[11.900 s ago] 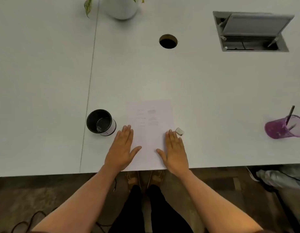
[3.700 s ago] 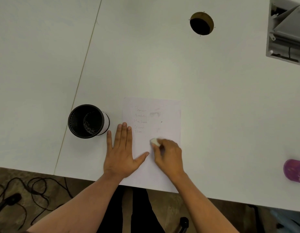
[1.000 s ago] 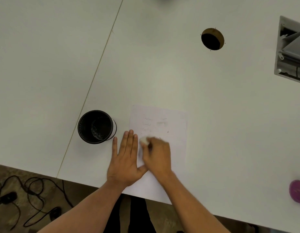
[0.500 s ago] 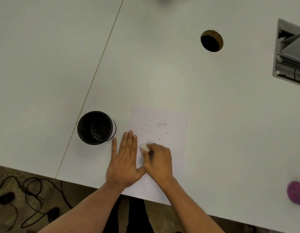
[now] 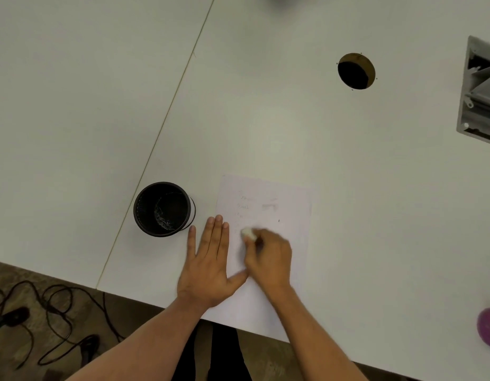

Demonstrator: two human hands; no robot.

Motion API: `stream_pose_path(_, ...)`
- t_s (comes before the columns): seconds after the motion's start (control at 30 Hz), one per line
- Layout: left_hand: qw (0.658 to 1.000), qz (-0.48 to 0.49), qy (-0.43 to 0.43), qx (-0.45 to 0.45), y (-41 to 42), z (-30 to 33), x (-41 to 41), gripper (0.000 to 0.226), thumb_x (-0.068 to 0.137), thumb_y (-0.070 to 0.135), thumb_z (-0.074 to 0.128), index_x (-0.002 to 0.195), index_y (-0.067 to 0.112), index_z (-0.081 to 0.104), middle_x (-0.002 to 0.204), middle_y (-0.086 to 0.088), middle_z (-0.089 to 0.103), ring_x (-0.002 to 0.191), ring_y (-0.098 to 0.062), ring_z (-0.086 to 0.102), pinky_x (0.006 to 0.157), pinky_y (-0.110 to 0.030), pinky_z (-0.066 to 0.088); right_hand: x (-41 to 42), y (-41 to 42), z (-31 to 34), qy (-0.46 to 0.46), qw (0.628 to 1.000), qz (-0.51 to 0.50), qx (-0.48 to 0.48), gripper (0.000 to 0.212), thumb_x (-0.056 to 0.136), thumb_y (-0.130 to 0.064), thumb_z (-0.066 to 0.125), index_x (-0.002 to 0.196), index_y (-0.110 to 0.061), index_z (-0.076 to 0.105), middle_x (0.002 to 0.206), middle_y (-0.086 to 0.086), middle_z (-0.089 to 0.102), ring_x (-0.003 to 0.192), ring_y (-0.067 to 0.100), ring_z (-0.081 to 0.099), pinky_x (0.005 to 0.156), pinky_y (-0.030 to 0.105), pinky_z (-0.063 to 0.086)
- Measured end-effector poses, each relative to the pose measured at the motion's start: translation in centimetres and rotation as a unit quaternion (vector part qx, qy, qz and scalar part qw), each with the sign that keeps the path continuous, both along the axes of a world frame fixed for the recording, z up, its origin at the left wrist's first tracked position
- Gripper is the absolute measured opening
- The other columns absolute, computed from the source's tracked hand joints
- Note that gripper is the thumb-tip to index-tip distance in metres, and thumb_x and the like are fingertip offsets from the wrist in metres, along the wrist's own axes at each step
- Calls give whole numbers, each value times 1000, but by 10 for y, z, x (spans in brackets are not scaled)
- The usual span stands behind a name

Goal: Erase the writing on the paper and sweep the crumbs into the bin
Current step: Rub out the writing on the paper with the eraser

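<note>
A white sheet of paper (image 5: 290,215) lies near the table's front edge, with faint pencil lines in its upper left and a grey smudge beside them. My left hand (image 5: 211,259) lies flat with fingers spread on the paper's left edge. My right hand (image 5: 268,257) is closed around a white eraser (image 5: 248,234), whose tip presses on the paper just below the writing. A small black mesh bin (image 5: 164,209) stands upright left of the paper, with some debris at its bottom. A tiny dark speck lies on the paper at the right.
A round cable hole (image 5: 356,71) is cut in the table at the back right. A grey open cable box (image 5: 481,92) sits at the right edge. A purple cup (image 5: 489,329) shows at the lower right. Cables (image 5: 46,312) lie on the floor at the left.
My right hand keeps rubbing the eraser in short strokes below the writing, and the lower pencil lines have faded. My left hand has stayed flat on the paper.
</note>
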State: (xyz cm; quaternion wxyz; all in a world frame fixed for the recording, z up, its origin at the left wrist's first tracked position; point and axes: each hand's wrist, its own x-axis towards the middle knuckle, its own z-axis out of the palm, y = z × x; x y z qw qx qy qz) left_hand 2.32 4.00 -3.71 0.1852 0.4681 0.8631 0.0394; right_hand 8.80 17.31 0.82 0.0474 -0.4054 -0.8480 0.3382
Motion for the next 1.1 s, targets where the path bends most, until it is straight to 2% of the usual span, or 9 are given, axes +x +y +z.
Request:
stream_pose_path(0.2,1000,5,4,-4,1,0,1,103,89,78,28,155,1,9,165,-18,6,153,-31,5,120,-62,10,-21,30,-5,23,998,-62,2,22,89,-28,64,77,-10,67,63,1,66,53,13,57,56,27,50)
stream_pose_path(0.3,1000,0,7,5,0,-1,1,94,92,68,29,154,-1,15,165,-19,6,153,-32,6,120,-62,9,0,-7,0,-3,999,30,-13,19,89,-26,62,76,-14,68,63,-2,65,55,11,56,59,31,50)
stream_pose_path(0.4,1000,2,7,8,0,-1,1,92,92,65,32,154,-2,17,165,-19,7,153,-31,7,120,-62,10,5,-7,-7,-23,993,111,35,15,87,-26,62,79,-16,69,66,-1,67,60,16,59,63,35,49)
stream_pose_path(0.53,1000,5,8,8,0,0,2,103,89,77,31,155,0,10,165,-18,8,153,-30,6,120,-62,10,-29,37,-17,-29,991,81,100,17,86,-27,62,83,-12,70,69,3,70,61,22,62,62,33,46)
stream_pose_path(0.63,1000,11,5,5,1,1,1,104,89,78,31,155,1,10,165,-17,7,153,-30,5,120,-62,10,-36,44,-16,-8,995,60,77,15,87,-24,63,81,-11,69,67,4,68,59,21,60,63,35,49)
stream_pose_path(0.77,1000,5,-7,2,-2,-2,0,96,92,72,21,155,0,13,165,-18,8,153,-31,6,118,-65,16,0,2,-1,-22,989,143,33,18,87,-22,63,70,-15,65,61,-1,63,56,16,55,61,37,48)
stream_pose_path(0.83,1000,8,-9,5,-1,-1,-1,94,93,71,20,155,0,15,165,-18,10,153,-31,7,117,-65,17,7,-4,0,-26,986,163,36,13,86,-24,65,77,-15,69,67,-1,67,61,16,59,64,37,49)
stream_pose_path(0.97,1000,7,4,17,1,-1,1,103,89,76,33,155,0,12,165,-18,9,153,-30,7,120,-62,10,-30,23,-9,-12,994,91,61,21,88,-29,61,81,-12,71,68,2,70,60,20,62,62,35,51)
stream_pose_path(1.1,1000,8,7,13,1,1,1,104,89,77,32,155,1,11,165,-18,8,153,-30,6,120,-62,9,-39,27,-10,-5,999,38,32,22,89,-29,61,90,-10,71,73,5,72,64,20,63,66,32,52)
